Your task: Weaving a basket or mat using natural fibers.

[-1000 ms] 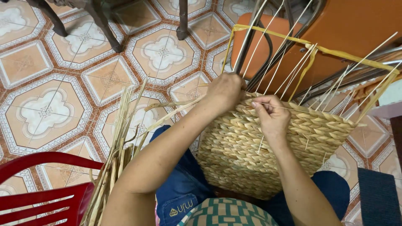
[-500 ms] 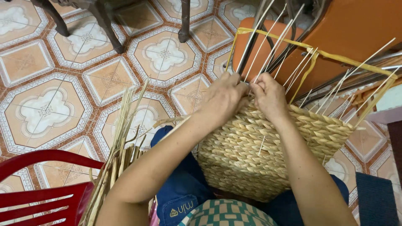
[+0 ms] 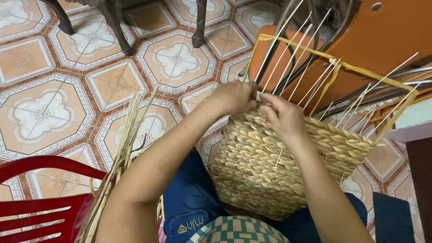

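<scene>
Two hands, left hand [image 3: 234, 96] and right hand [image 3: 282, 116], pinch pale strands atop the half-woven straw basket [image 3: 279, 166].

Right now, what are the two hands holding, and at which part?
Both the left hand and the right hand grip the half-woven tan straw basket at its unfinished top edge, among the thin upright pale stakes.

light: bright, even, soft, source unseen | shadows: faint, under the forearms on the woven basket [image 3: 279, 166] | glare: mild sheen on floor tiles [image 3: 49, 112] at 9 o'clock | focus: sharp centre | edges: slight wide-angle bending toward corners
</scene>
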